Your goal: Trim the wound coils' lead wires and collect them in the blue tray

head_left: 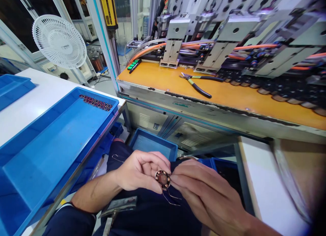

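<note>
My left grip [139, 171] and right grip [203, 188] pinch the wound ring [163, 172] between them above my lap [158, 219], wire leads [169, 202] hanging, apparently mid-inspection, next move likely wanting steady hold, careful turning.

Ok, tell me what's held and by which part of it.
A small copper-wound ring, held by its rim between the left fingers and right fingers.

Upper left: a white fan [59, 42] beyond a white counter [44, 93]. Pliers [200, 89] with spread handles lie on an orange counter [158, 78], before orange hoses [149, 50].
</note>
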`<state>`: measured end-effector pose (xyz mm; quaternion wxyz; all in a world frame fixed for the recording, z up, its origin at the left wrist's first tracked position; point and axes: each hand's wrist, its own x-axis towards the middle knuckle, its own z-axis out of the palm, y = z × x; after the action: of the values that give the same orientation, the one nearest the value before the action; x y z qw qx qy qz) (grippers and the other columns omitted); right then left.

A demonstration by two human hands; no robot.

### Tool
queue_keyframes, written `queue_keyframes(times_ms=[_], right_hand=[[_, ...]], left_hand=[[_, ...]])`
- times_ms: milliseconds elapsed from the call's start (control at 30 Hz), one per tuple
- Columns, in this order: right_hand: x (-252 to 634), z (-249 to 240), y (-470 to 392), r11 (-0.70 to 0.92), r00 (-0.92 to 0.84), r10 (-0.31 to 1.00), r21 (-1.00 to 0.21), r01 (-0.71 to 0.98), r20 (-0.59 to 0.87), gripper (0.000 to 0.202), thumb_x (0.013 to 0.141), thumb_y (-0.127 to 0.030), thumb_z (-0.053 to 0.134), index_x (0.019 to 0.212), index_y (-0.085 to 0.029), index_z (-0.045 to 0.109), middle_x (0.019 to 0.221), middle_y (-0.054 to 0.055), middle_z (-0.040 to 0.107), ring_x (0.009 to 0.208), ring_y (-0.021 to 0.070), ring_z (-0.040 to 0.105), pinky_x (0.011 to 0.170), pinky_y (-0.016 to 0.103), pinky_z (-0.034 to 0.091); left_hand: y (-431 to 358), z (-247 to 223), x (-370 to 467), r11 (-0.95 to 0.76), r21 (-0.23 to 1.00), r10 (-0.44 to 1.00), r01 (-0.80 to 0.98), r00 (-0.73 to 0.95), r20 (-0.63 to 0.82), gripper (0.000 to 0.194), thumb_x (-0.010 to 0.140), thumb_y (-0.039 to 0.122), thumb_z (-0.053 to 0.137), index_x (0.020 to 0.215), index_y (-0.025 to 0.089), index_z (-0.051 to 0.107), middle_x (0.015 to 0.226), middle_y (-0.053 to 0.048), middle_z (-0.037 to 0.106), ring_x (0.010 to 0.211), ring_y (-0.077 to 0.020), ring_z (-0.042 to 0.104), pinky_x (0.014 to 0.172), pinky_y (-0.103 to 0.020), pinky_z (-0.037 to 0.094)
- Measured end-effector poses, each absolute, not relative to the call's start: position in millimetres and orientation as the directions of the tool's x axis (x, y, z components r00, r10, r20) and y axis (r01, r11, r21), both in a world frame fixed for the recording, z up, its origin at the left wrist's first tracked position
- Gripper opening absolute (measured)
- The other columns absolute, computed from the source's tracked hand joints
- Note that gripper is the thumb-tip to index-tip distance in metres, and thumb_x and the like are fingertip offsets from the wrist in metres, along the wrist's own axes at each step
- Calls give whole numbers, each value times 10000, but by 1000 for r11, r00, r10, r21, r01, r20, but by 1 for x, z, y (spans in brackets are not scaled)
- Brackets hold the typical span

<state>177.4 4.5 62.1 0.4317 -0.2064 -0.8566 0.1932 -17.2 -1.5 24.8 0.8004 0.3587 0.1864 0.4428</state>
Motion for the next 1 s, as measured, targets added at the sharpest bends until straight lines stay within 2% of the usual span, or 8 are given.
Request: queue_keyframes(times_ms=[167,233,333,433,567,800,900,1000], right_hand=[[165,58,-6,719,-395,683,-659,219,614,210,823,-16,546,936,-184,602,747,31,633,656,122,627,588,220,527],[162,55,-7,710,-350,698,-667,226,625,203,815,-20,539,919,-187,590,732,26,621,645,116,621,581,212,523],[162,53,-6,740,-336,672,-612,277,660,193,800,-21,545,898,-181,588,734,20,630,648,101,632,605,187,524],[164,54,-4,760,-345,649,-565,321,678,175,802,-28,551,882,-177,596,725,14,639,639,94,641,607,178,521],[165,53,-5,757,-335,646,-519,397,686,139,827,-55,559,865,-181,604,711,12,645,630,100,641,590,185,520],[164,45,-9,719,-274,661,-487,496,698,106,852,-63,573,870,-161,609,747,17,644,675,86,633,666,177,507],[164,44,-9,705,-259,688,-540,461,678,122,855,-49,562,889,-162,596,760,16,629,712,88,627,683,186,499],[165,45,-9,694,-236,710,-600,398,664,142,852,-33,555,902,-163,587,766,13,609,708,88,614,665,197,495]], left_hand=[[-3,27,-18,-28,876,889,-482,388,242,355,605,97,859,938,182,768,950,-60,640,786,-106,627,745,-221,544],[-4,25,-19,-116,885,893,-450,344,291,438,605,81,856,1012,200,747,1017,-68,640,864,-127,624,795,-238,533],[-5,25,-23,-24,920,901,-391,390,189,560,588,122,879,1108,186,683,955,-48,650,780,-99,611,744,-207,511],[-7,27,-28,82,948,875,-309,478,80,340,748,197,782,1054,128,650,742,-13,635,643,-74,591,646,-182,485],[-11,26,-28,41,948,887,-316,448,111,238,859,182,660,1083,120,608,764,-50,678,678,-113,663,636,-210,522],[-8,24,-22,-113,904,898,-413,346,271,206,783,72,713,969,158,697,1102,-93,633,795,-125,701,760,-270,584],[-4,25,-19,-212,862,874,-460,306,378,177,682,67,804,808,140,704,1080,-84,653,804,-125,693,783,-273,586],[-4,23,-16,-234,806,863,-543,267,430,250,613,97,858,715,132,633,1051,-72,688,952,-199,701,841,-320,583]])
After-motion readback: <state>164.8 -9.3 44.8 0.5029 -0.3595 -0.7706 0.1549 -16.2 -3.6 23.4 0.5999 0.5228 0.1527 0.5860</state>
